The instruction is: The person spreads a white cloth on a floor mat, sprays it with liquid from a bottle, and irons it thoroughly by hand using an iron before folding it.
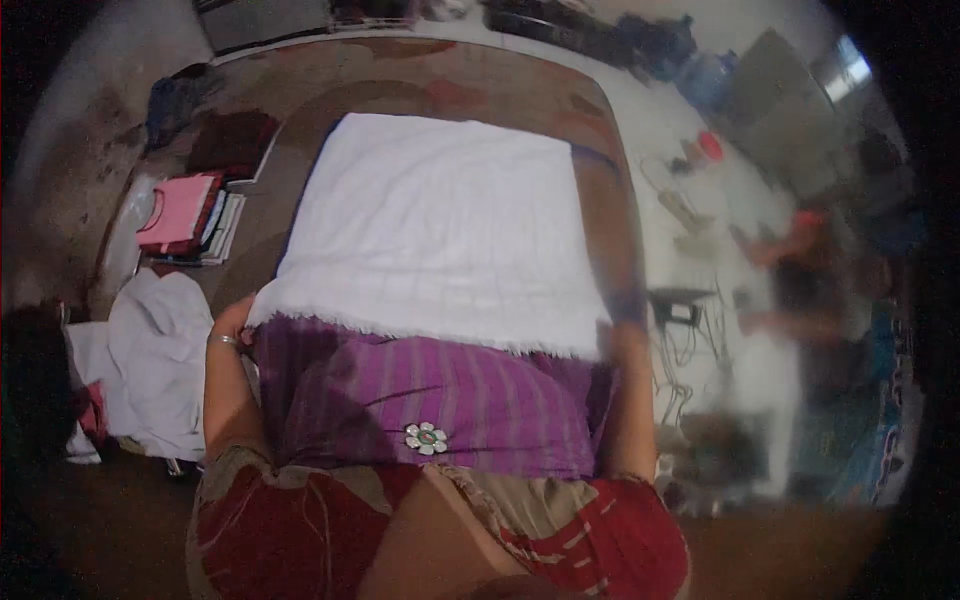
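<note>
A white fringed cloth [442,232] lies spread over the bed in front of me, lightly creased, with a dark blue border showing along its left side. My left hand [238,319] grips its near left corner; a bangle circles that wrist. At the near right corner, my right hand [621,341] holds the cloth, though blur hides most of its fingers. The frayed near edge runs between both hands, just in front of my purple striped garment [465,397].
Folded clothes [180,214], pink on top, are stacked at the bed's left, with a dark folded pile [229,142] beyond. A crumpled white cloth [161,360] lies nearer on the left. At right, a blurred person [806,285] is beside a pale surface with a small dark stand [682,307].
</note>
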`<state>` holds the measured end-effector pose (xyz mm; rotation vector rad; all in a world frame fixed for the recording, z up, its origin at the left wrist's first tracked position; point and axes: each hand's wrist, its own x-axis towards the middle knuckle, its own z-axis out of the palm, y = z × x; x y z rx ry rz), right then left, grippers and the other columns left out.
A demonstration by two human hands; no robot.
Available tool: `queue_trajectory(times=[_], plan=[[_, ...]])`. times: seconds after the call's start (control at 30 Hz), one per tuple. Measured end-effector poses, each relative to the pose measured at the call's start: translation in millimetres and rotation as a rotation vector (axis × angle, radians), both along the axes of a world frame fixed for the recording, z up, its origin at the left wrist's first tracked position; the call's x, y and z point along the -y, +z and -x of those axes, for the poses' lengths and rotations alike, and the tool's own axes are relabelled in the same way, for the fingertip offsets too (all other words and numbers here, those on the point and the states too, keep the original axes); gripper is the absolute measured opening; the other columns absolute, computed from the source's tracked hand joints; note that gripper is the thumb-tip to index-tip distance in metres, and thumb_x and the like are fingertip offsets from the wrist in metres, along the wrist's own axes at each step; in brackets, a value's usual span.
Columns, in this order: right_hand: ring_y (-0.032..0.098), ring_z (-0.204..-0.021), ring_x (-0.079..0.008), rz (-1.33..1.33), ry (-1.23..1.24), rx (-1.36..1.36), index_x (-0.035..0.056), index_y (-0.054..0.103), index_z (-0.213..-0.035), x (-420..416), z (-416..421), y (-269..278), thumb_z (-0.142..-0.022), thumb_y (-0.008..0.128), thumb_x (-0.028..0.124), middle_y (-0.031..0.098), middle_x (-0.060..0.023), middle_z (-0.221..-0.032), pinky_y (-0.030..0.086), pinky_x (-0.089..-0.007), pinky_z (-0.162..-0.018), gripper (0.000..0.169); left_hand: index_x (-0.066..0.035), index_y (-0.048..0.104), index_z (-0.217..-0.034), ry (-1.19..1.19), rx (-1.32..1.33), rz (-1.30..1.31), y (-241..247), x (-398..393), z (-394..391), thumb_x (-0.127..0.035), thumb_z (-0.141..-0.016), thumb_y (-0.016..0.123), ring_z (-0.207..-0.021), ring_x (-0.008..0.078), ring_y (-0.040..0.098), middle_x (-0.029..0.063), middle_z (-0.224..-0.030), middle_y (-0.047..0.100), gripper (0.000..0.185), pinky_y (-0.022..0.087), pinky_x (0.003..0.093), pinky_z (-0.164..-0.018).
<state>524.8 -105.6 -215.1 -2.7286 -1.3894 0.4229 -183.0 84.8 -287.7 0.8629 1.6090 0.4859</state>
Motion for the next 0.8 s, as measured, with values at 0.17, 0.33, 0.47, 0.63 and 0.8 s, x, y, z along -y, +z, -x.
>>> queue_trajectory(times=[0.17,0.33,0.47,0.63,0.8], plan=[[0.060,-0.087,-0.0230,-0.128,-0.141,-0.378,-0.0066,0.063,-0.094,-6.5,5.0,20.4,-0.073,0.069,0.043,0.064,-0.0206,-0.089,0.046,-0.0342,-0.079,0.055,-0.012,0.063,-0.087,-0.009,-0.020,0.181,48.6,-2.4,-19.6,-0.047,-0.083,0.054,-0.040,0.0117,0.044,0.0012,-0.064,0.057,0.036,0.032,0.0242,-0.033],[0.060,-0.089,-0.0333,-0.227,-0.017,-0.252,-0.0076,0.058,-0.100,-71.1,-47.4,48.3,-0.072,0.068,0.047,0.062,-0.0252,-0.092,0.046,-0.0401,-0.078,0.062,-0.006,0.061,-0.096,0.059,0.170,-0.189,117.1,-51.2,-75.6,-0.037,-0.088,0.051,-0.072,0.0181,0.060,0.0051,-0.083,0.062,0.033,0.047,0.0289,-0.061],[0.058,-0.080,-0.0279,-0.968,-0.110,-0.300,-0.0044,0.056,-0.102,-138.4,-56.1,167.5,-0.078,0.063,0.045,0.060,-0.0171,-0.089,0.044,-0.0364,-0.067,0.055,-0.003,0.056,-0.104,0.403,0.701,-0.844,213.3,-137.2,-79.5,-0.030,-0.089,0.053,-0.087,0.0225,0.060,0.0090,-0.097,0.062,0.031,0.049,0.0363,-0.077],[0.055,-0.066,-0.0112,-1.601,0.052,-0.759,-0.0021,0.058,-0.095,-79.9,-20.4,284.3,-0.083,0.062,0.035,0.059,-0.0026,-0.079,0.042,-0.0231,-0.057,0.039,-0.002,0.053,-0.111,0.608,0.667,-1.046,306.8,-118.7,-70.4,-0.028,-0.091,0.050,-0.093,0.0229,0.059,0.0099,-0.105,0.060,0.033,0.047,0.0362,-0.082],[0.055,-0.071,-0.0142,-1.429,-0.030,-0.747,-0.0017,0.057,-0.097,3.8,-40.4,274.1,-0.084,0.060,0.035,0.059,-0.0043,-0.083,0.043,-0.0255,-0.062,0.039,-0.002,0.053,-0.112,0.210,1.083,-1.347,304.9,-33.8,-61.4,-0.031,-0.092,0.043,-0.100,0.0258,0.056,0.0114,-0.110,0.058,0.037,0.044,0.0404,-0.088]])
